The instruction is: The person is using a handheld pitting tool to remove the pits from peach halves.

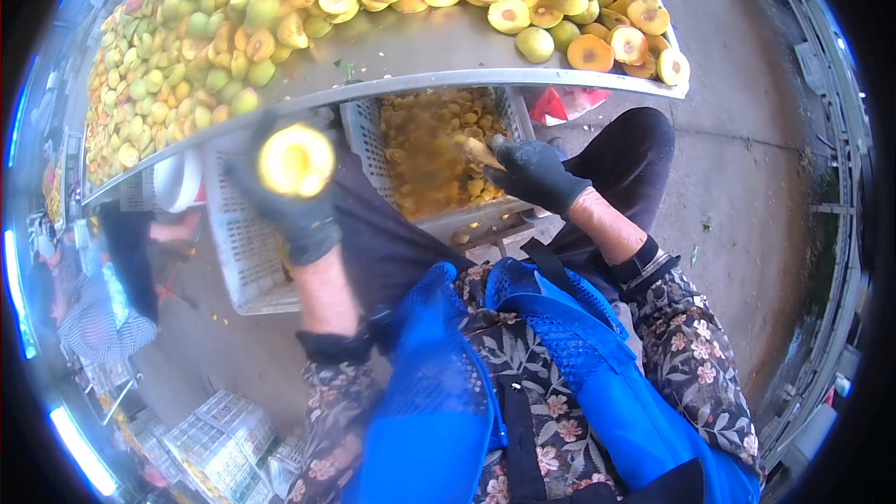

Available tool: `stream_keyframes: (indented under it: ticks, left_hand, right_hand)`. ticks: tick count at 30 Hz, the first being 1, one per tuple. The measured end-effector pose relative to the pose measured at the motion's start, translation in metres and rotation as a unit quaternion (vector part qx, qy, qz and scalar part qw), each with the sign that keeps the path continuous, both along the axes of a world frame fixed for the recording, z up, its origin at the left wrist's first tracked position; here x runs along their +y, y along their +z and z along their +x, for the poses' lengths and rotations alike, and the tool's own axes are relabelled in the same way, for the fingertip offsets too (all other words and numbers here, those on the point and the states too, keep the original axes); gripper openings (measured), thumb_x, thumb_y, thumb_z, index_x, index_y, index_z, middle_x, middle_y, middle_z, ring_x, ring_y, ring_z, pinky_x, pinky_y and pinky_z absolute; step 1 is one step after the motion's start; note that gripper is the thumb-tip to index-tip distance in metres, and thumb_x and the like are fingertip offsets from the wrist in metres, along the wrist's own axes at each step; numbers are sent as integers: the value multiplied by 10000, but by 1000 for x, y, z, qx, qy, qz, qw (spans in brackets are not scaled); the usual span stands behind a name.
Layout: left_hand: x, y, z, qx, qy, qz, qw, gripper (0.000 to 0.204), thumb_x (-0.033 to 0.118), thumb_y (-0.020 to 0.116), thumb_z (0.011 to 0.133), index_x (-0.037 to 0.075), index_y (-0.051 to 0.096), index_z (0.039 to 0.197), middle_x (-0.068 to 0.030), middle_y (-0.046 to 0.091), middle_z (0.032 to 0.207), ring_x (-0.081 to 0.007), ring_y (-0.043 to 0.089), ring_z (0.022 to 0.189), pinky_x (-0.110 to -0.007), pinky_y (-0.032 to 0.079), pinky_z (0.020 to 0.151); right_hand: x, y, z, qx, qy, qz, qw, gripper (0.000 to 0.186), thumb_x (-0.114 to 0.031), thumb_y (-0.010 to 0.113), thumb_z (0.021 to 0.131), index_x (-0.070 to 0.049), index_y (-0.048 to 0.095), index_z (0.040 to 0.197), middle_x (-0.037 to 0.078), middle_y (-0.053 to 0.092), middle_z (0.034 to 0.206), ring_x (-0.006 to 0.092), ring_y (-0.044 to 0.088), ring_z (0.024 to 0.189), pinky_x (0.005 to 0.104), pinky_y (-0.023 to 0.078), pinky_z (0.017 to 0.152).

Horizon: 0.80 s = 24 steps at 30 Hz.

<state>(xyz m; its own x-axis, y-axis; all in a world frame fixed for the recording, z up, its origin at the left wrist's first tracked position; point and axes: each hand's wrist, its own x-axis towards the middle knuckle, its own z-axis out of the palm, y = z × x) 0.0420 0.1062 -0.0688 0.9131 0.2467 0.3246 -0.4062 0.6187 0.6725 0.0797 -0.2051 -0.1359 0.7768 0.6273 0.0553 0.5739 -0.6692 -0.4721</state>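
My left hand (pixel 291 210), in a dark glove and smeared by motion, holds a halved peach (pixel 297 161) up near the table edge, its bright yellow cut face showing a hollow. My right hand (pixel 534 174), also gloved, is closed around a short tan, wooden-looking tool (pixel 483 153) pointing left; its far end is blurred. Beneath that hand stands a white crate (pixel 371 145) filled with small yellow-brown fruit pieces (pixel 437 149). Many peach halves (pixel 509 16) are heaped on the metal table (pixel 411 42) in front of me, some cut side up with reddish centres.
Left of my legs stands another white crate (pixel 245 252). A red and white bag (pixel 565 105) lies under the table's right part. At far left another person (pixel 112 289) sits near a white bucket (pixel 177 180). Stacked crates (pixel 219 439) stand at lower left.
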Motion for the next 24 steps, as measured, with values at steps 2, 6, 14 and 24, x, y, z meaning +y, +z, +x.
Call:
stream_keyframes:
  ticks: [2,6,14,24]
  left_hand:
    - [23,8,-11,168,251,89,949,773,595,283,963,-74,478,1295,-202,571,1214,-308,536,1135,-429,421,1003]
    - [86,11,-26,196,407,477,754,367,192,454,986,-32,500,1273,-142,563,1194,-262,566,1093,-372,483,939]
    - [-101,15,95,128,138,552,812,348,156,599,908,8,556,1220,-176,540,1283,-306,504,1211,-403,399,1018]
    - [-159,-30,234,-94,142,777,606,468,252,670,798,79,548,1215,-168,533,1123,-353,479,1105,-452,390,946]
  right_hand:
    - [-7,-7,-2,-59,15,56,997,313,-300,676,808,-93,540,998,159,593,640,382,618,620,476,464,542]
    - [-33,-39,3,-24,7,-47,999,272,-282,649,810,-102,552,988,134,603,614,342,613,561,464,486,535]
    - [-55,-28,-19,18,-42,78,996,286,-283,666,796,-100,551,984,163,605,636,347,629,600,474,490,530]
    - [-89,-14,-67,149,-159,136,966,268,-269,656,830,-70,575,991,193,602,700,379,629,683,474,487,606]
